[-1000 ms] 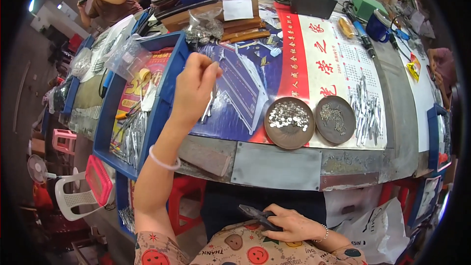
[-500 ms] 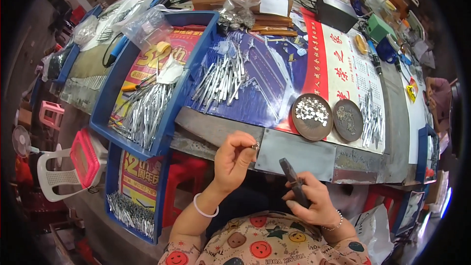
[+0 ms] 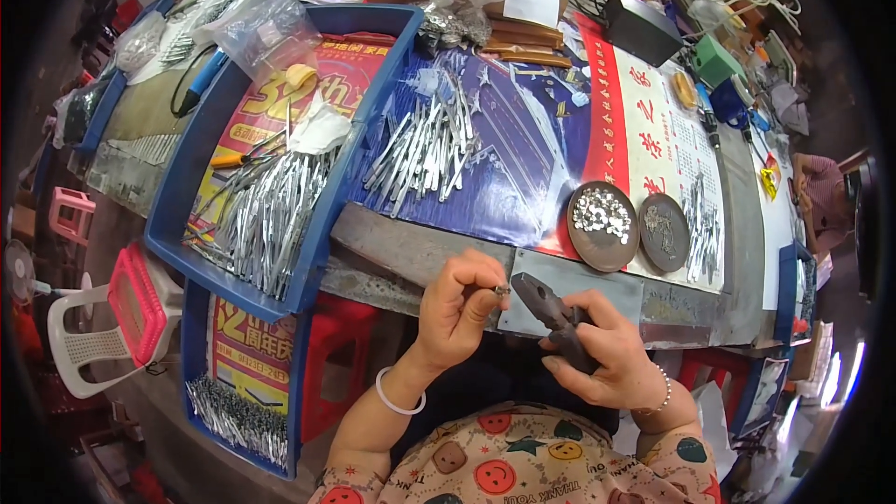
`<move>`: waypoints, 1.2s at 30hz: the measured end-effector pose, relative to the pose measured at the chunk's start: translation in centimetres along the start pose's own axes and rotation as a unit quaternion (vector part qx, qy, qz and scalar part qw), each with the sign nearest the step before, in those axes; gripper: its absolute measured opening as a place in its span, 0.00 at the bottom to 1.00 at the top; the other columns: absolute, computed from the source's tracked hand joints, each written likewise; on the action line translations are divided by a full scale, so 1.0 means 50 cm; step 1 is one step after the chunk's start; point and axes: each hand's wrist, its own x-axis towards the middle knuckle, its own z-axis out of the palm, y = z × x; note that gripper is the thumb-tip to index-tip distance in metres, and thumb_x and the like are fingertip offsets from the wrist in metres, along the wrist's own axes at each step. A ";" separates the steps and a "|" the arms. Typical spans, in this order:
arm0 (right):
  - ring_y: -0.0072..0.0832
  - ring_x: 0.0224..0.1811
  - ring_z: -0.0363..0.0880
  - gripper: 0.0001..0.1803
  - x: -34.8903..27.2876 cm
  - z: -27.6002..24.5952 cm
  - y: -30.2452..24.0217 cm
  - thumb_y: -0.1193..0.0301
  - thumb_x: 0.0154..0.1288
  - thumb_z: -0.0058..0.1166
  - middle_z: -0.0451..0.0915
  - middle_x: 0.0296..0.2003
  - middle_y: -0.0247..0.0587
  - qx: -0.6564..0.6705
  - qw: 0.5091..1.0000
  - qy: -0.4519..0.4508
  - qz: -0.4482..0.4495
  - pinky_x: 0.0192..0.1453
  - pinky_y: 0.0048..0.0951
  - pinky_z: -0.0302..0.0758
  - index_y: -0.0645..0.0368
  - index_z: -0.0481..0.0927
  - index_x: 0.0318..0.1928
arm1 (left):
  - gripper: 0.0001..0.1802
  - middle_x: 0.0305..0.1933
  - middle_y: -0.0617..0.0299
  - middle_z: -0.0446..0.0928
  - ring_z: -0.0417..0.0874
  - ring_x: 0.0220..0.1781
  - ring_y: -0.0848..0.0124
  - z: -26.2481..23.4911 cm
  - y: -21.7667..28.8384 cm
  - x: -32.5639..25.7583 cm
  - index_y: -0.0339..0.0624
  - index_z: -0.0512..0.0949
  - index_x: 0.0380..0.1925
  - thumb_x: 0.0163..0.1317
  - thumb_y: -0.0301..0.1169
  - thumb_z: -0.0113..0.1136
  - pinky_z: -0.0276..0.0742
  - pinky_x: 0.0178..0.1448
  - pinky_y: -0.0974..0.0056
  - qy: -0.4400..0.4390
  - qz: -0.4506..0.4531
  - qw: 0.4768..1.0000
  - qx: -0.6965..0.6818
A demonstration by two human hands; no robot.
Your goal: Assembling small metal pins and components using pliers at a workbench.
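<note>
The left hand (image 3: pixel 457 313) pinches a tiny silvery metal piece (image 3: pixel 502 290) just beside the dark metal pliers (image 3: pixel 547 308), whose handles the right hand (image 3: pixel 607 353) clasps. A slack pinch or a bump from the pliers could send the piece falling.

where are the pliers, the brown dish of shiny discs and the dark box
Pliers (image 3: pixel 553 310): head view, on the middle, near the joint.
Brown dish of shiny discs (image 3: pixel 603 258): head view, on the bare lower part inside the rim.
Dark box (image 3: pixel 642 30): head view, on its broad side.
</note>
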 end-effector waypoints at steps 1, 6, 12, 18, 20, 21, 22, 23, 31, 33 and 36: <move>0.36 0.27 0.77 0.12 0.007 -0.006 -0.006 0.73 0.51 0.68 0.75 0.44 0.52 -0.029 0.999 0.002 -0.015 0.30 0.31 0.75 0.65 0.77 0.30 | 0.09 0.39 0.56 0.72 0.75 0.32 0.76 0.001 0.002 0.001 0.36 0.69 0.41 0.72 0.32 0.52 0.74 0.39 0.72 -0.001 0.001 1.000 -0.001; 0.38 0.30 0.77 0.12 0.037 -0.056 -0.056 0.74 0.46 0.69 0.74 0.44 0.52 -0.124 0.989 0.008 -0.081 0.32 0.33 0.75 0.64 0.78 0.30 | 0.11 0.39 0.56 0.72 0.75 0.31 0.76 -0.006 -0.001 0.004 0.36 0.69 0.41 0.72 0.34 0.53 0.74 0.38 0.73 -0.017 0.025 0.998 0.047; 0.41 0.33 0.77 0.14 0.062 -0.065 -0.071 0.74 0.44 0.70 0.72 0.42 0.54 -0.225 0.970 -0.060 -0.070 0.32 0.34 0.76 0.62 0.74 0.26 | 0.11 0.38 0.56 0.72 0.75 0.31 0.76 -0.007 0.001 0.005 0.36 0.69 0.40 0.72 0.34 0.53 0.74 0.37 0.73 -0.025 0.008 0.998 0.050; 0.38 0.33 0.78 0.12 0.057 -0.068 -0.088 0.70 0.49 0.66 0.73 0.43 0.48 -0.226 0.970 -0.054 -0.064 0.33 0.35 0.77 0.62 0.77 0.29 | 0.11 0.37 0.56 0.73 0.74 0.31 0.76 -0.009 0.003 0.010 0.37 0.69 0.40 0.72 0.34 0.52 0.73 0.37 0.72 -0.027 0.015 0.998 0.051; 0.38 0.36 0.78 0.12 0.050 -0.064 -0.085 0.67 0.53 0.65 0.72 0.44 0.47 -0.206 0.972 -0.113 -0.004 0.35 0.37 0.78 0.62 0.77 0.29 | 0.10 0.35 0.58 0.72 0.74 0.31 0.75 0.002 0.006 -0.003 0.36 0.69 0.41 0.73 0.33 0.51 0.73 0.37 0.72 -0.002 0.001 1.000 0.022; 0.37 0.32 0.78 0.12 0.042 -0.070 -0.080 0.69 0.52 0.66 0.73 0.43 0.48 -0.163 0.983 -0.081 -0.032 0.32 0.36 0.77 0.62 0.77 0.28 | 0.09 0.36 0.57 0.72 0.75 0.31 0.75 -0.002 0.003 -0.001 0.36 0.69 0.41 0.73 0.32 0.51 0.73 0.37 0.72 -0.014 0.007 0.999 0.041; 0.37 0.29 0.78 0.11 0.037 -0.073 -0.075 0.71 0.51 0.67 0.74 0.42 0.48 -0.146 0.988 -0.019 -0.052 0.30 0.35 0.76 0.62 0.77 0.28 | 0.08 0.37 0.57 0.72 0.75 0.32 0.74 -0.005 0.002 0.005 0.36 0.68 0.41 0.73 0.31 0.50 0.73 0.38 0.72 -0.025 0.012 0.998 0.060; 0.36 0.26 0.77 0.11 0.031 -0.074 -0.073 0.72 0.49 0.68 0.74 0.42 0.49 -0.128 0.988 0.043 -0.069 0.28 0.34 0.76 0.63 0.78 0.28 | 0.07 0.39 0.56 0.72 0.75 0.32 0.74 0.000 0.008 0.008 0.37 0.68 0.41 0.73 0.30 0.51 0.73 0.39 0.71 -0.010 -0.014 1.000 0.013; 0.37 0.34 0.78 0.13 -0.081 -0.044 -0.024 0.65 0.51 0.69 0.75 0.42 0.47 -0.112 0.991 -0.072 0.006 0.31 0.34 0.76 0.62 0.81 0.29 | 0.05 0.38 0.58 0.73 0.73 0.29 0.74 0.036 0.073 -0.059 0.39 0.69 0.41 0.73 0.30 0.50 0.70 0.35 0.71 0.124 -0.158 0.953 -0.226; 0.37 0.35 0.78 0.14 -0.101 -0.033 -0.020 0.64 0.52 0.68 0.74 0.42 0.47 -0.113 0.989 -0.094 0.011 0.32 0.34 0.76 0.62 0.81 0.30 | 0.05 0.37 0.59 0.73 0.73 0.29 0.75 0.049 0.094 -0.084 0.40 0.69 0.40 0.74 0.30 0.50 0.69 0.35 0.71 0.132 -0.260 0.920 -0.261; 0.38 0.41 0.76 0.17 -0.126 -0.021 -0.016 0.60 0.53 0.67 0.73 0.44 0.47 -0.114 0.983 -0.139 0.028 0.36 0.35 0.76 0.62 0.83 0.34 | 0.07 0.37 0.63 0.74 0.72 0.27 0.79 0.068 0.111 -0.110 0.41 0.70 0.39 0.74 0.33 0.50 0.68 0.32 0.73 0.137 -0.339 0.896 -0.253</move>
